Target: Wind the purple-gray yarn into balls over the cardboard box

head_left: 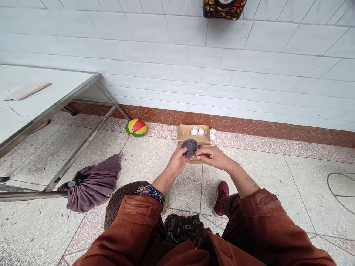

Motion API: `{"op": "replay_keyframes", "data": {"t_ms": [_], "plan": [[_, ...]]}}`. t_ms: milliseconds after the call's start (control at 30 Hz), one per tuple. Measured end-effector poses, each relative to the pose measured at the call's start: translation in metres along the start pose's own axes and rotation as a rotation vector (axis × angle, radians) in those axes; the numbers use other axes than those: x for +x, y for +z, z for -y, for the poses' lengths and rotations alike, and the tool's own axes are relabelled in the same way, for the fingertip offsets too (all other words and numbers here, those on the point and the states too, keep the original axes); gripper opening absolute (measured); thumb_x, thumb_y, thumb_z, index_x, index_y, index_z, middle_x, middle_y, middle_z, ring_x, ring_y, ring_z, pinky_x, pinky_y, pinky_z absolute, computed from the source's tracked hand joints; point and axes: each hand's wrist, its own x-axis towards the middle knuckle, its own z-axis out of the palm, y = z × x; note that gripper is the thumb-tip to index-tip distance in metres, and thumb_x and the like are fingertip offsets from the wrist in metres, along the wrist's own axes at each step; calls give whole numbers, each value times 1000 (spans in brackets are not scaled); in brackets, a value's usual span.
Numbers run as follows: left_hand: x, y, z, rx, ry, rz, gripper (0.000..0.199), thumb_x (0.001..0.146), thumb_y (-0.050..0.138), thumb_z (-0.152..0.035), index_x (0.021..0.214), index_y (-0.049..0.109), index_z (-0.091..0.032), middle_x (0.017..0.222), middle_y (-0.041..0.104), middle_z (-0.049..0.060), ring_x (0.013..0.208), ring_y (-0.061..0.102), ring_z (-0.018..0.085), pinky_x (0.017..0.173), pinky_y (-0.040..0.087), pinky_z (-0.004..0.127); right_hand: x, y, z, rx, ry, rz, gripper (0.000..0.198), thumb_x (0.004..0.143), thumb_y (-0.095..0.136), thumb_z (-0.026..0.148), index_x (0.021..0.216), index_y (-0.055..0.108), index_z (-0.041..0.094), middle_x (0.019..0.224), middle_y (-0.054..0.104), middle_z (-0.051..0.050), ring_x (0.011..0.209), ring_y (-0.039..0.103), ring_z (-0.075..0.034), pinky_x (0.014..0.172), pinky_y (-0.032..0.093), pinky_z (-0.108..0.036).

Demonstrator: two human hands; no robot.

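Observation:
A ball of dark purple-grey yarn (190, 147) rests in my left hand (177, 160), with the thumb over its near side and the fingers around it. Just to its right, my right hand (212, 157) is closed in a pinch on what looks like the yarn's strand. A small dark tuft (199, 146) shows between the ball and my right fingers. Below and behind both hands is an open cardboard box (181, 130), partly covered by them. White balls of thread (194, 131) lie in its far part, their loose ends trailing.
More white balls (212, 133) sit against the box's right side. A striped ball (136, 128) is by the wall, and a folded purple umbrella (94, 184) lies near the metal-framed table (80, 83). A patterned bag (224, 10) is up on the wall; a wire frame (337, 195) stands right.

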Motion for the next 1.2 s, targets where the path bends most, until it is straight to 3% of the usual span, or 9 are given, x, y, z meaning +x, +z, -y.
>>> {"op": "replay_keyframes", "data": {"t_ms": [100,200,333,433,600,700,833,1067,1200], "plan": [[2,-5,6,238,-80,-26,52,78,68,-30,128,55,-22,111,65,5,74,62,14,57,42,23,1,-6,0,21,-1,-22,14,95,60,29,92,71,22,86,70,-3,77,61,-16,72,45,-28],[-1,-9,10,354,-190,85,69,80,67,-29,146,45,-26,109,66,6,68,62,14,55,41,24,4,-9,-6,24,5,-55,16,95,62,31,86,71,21,84,70,-2,78,61,-16,75,46,-29],[-9,-7,7,245,-251,362,76,81,63,-28,153,40,-32,109,69,7,68,61,15,58,42,26,9,-7,-14,84,60,-31,18,94,63,35,84,70,21,82,69,-2,77,60,-16,74,46,-29],[-15,0,-2,44,-256,429,77,80,59,-34,154,39,-31,117,69,10,72,64,18,63,45,30,9,-4,-15,116,107,-27,21,98,56,33,87,69,20,81,68,-1,74,59,-15,72,45,-27],[-16,5,-12,-199,-177,269,69,81,55,-38,148,47,-22,115,71,12,83,68,23,71,46,34,7,0,-13,16,121,-77,27,101,46,29,90,69,20,78,66,-2,72,59,-15,72,46,-28],[-14,4,-10,-223,-143,196,58,81,60,-41,134,57,-17,110,72,12,84,68,23,75,47,35,7,2,-15,-40,119,-86,25,101,48,30,98,71,21,88,71,-4,81,63,-18,77,47,-30],[-11,3,-7,-204,-64,138,52,78,69,-34,126,57,-19,108,72,9,91,70,23,79,49,34,7,4,-15,-70,96,-103,24,101,48,31,101,70,22,94,73,-5,85,65,-19,79,47,-30],[-2,0,-3,8,-25,-18,47,79,68,-34,122,54,-22,96,69,2,66,66,14,60,44,26,1,2,3,57,105,-64,22,97,56,36,88,67,20,68,58,2,61,47,-13,60,38,-25],[-5,-3,1,235,-153,47,64,80,65,-31,141,46,-23,95,69,3,57,61,12,54,42,25,0,-5,8,197,149,-78,24,95,58,40,88,68,19,69,58,2,60,44,-12,58,36,-24]]}}
